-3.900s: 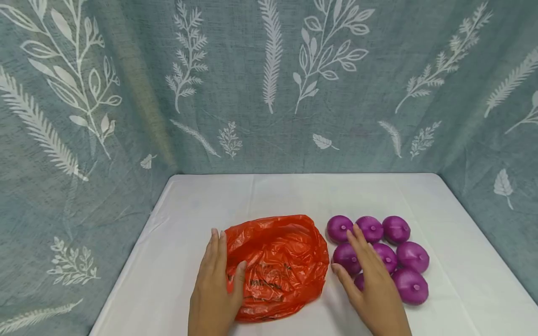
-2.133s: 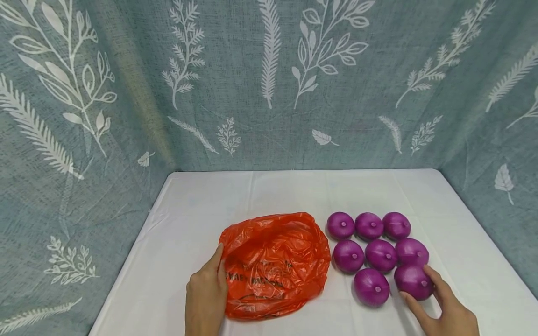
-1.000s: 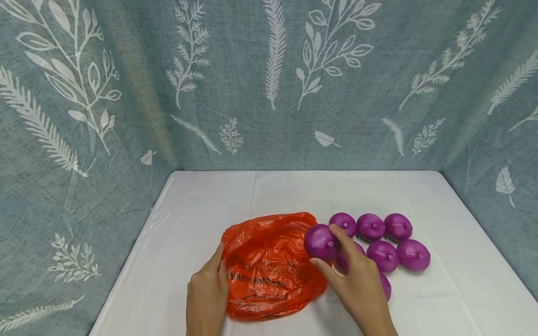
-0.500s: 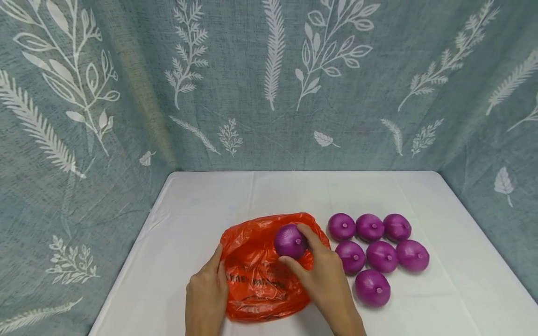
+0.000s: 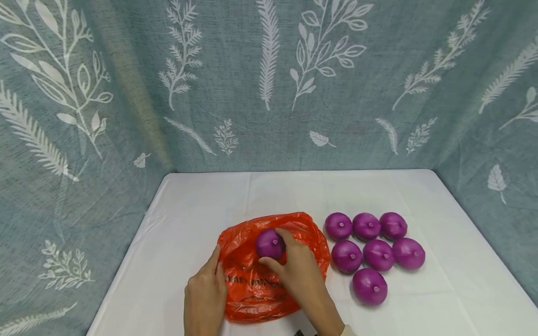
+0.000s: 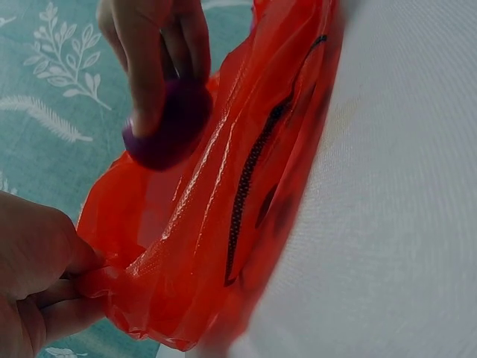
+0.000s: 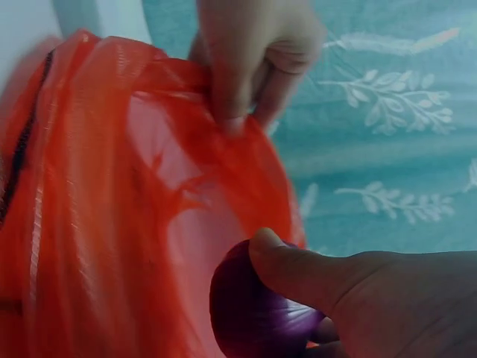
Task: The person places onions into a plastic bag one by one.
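Note:
A red plastic bag (image 5: pixel 256 303) with dark printing stands on the white table, its mouth spread wide. My left hand (image 5: pixel 206 294) pinches the bag's left rim between thumb and fingers, which shows closely in the left wrist view. In my right hand (image 5: pixel 300 270) is a purple onion (image 5: pixel 268 243), gripped between thumb and fingers over the bag's mouth. From the right wrist view, the onion (image 7: pixel 257 306) is at the opening, with the thumb on its near side. Whether it touches the bag's inside I cannot tell.
Several purple onions (image 5: pixel 379 255) sit in rough rows on the white table (image 5: pixel 201 200) right of the bag, one onion (image 5: pixel 370 287) nearest the front. A blue-green curtain with white leaf prints (image 5: pixel 235 84) hangs behind and at both sides.
My right hand took the front right onion from the group and carried it left over the bag. My left hand went from beside the bag to holding its rim.

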A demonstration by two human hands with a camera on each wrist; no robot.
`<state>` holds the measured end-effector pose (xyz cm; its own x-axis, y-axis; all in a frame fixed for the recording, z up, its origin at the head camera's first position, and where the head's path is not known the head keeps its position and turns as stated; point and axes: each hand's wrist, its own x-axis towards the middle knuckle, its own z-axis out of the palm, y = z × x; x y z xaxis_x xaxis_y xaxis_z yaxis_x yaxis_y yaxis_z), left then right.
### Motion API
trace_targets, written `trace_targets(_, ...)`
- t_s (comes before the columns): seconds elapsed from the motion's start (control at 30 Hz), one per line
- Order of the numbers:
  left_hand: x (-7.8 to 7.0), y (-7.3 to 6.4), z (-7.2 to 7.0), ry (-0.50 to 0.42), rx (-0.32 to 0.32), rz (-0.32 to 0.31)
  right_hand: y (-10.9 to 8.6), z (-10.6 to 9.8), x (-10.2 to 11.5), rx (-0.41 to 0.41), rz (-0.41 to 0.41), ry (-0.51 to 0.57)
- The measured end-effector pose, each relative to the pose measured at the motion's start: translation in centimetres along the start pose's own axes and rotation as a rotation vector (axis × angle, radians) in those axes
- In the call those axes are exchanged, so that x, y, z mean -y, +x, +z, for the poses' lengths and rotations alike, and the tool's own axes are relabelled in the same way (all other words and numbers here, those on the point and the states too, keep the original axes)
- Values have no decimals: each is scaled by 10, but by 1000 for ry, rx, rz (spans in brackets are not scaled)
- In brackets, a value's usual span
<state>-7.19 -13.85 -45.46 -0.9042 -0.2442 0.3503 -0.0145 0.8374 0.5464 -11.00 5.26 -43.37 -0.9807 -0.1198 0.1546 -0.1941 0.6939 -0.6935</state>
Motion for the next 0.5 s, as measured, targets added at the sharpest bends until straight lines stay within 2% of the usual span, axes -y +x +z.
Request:
trace_targets(0.27,3,-1,2,-15,-32,39,10,22,2,-6,-39,-1)
trace_targets(0.5,4,-1,5,-17,-46,50,20,34,8,15,-22,-53)
